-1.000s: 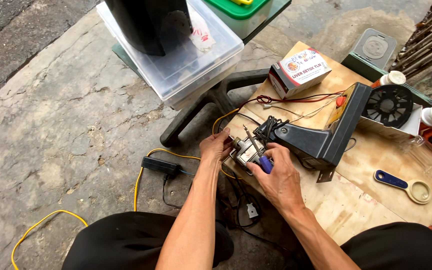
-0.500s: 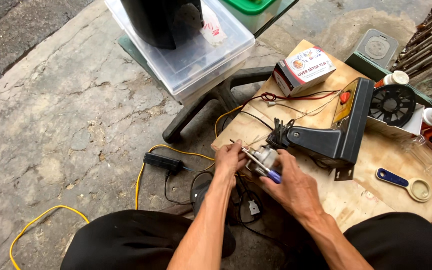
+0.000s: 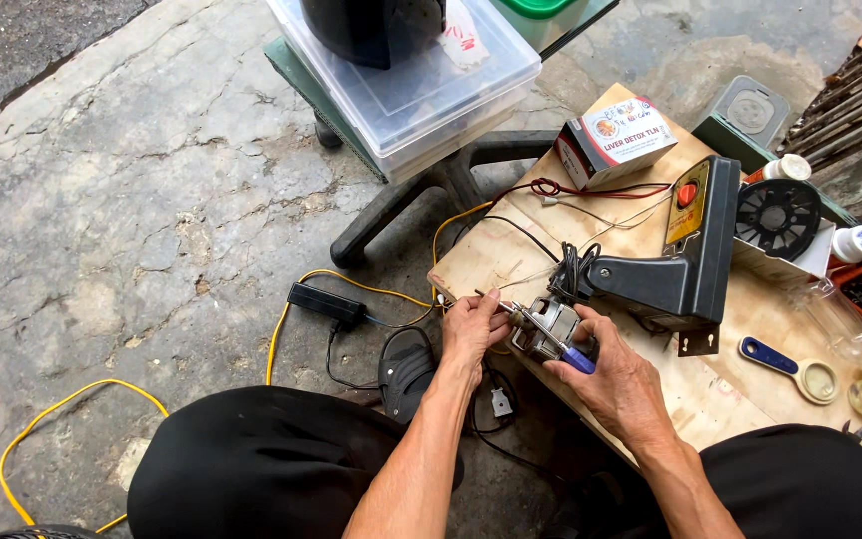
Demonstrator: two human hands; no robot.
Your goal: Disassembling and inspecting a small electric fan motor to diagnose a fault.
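Note:
A small metal electric motor [image 3: 543, 326] sits at the near left corner of a wooden board [image 3: 650, 389]. My left hand [image 3: 473, 326] pinches the motor's shaft end. My right hand [image 3: 619, 377] grips a screwdriver with a blue handle [image 3: 579, 360], its tip laid against the motor. Black wires [image 3: 569, 268] run from the motor to a dark grey fan housing [image 3: 680, 265] with an orange button, lying on the board just behind.
A small printed cardboard box [image 3: 616, 138], a black fan grille [image 3: 778, 215], white bottles [image 3: 855, 243] and a blue-handled magnifier [image 3: 790, 364] lie on the board. A clear plastic bin [image 3: 421, 85] rests on a chair base. A yellow cable [image 3: 291, 309] and black adapter [image 3: 326, 301] cross the concrete floor.
The view has shifted, so the board sits lower and further right. My hands stay on the motor and screwdriver, working at the shaft end.

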